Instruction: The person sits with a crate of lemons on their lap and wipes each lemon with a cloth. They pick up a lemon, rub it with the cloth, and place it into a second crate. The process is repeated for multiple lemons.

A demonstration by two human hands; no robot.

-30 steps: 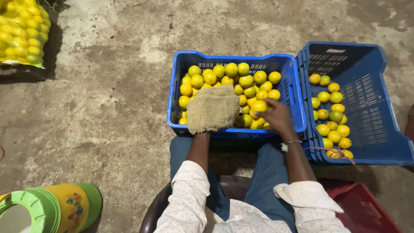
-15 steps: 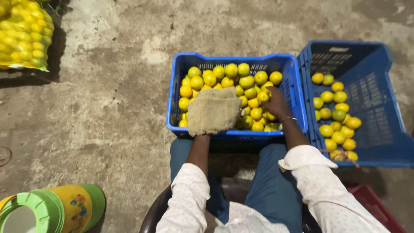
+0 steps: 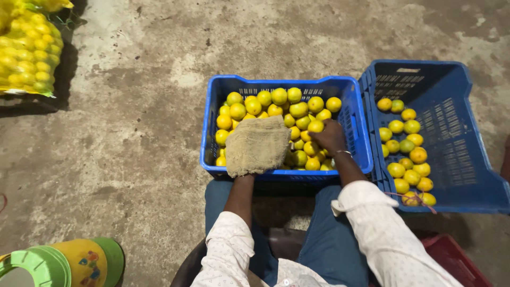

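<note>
In the crate (image 3: 350,119), right hand (image 3: 330,136) grips fruit (image 3: 315,126).

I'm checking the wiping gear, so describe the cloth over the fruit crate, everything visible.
The cloth is a coarse, tan, burlap-like piece, roughly square and rumpled. It drapes over the left hand, hiding it entirely, and lies on the yellow fruit at the near left of the blue crate. Its near edge overhangs the crate's rim.

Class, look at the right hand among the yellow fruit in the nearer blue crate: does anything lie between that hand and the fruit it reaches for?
Nothing visible does. The right hand rests directly on the yellow fruit in the blue crate. The burlap cloth over the left hand lies to the side, not between them.
</note>
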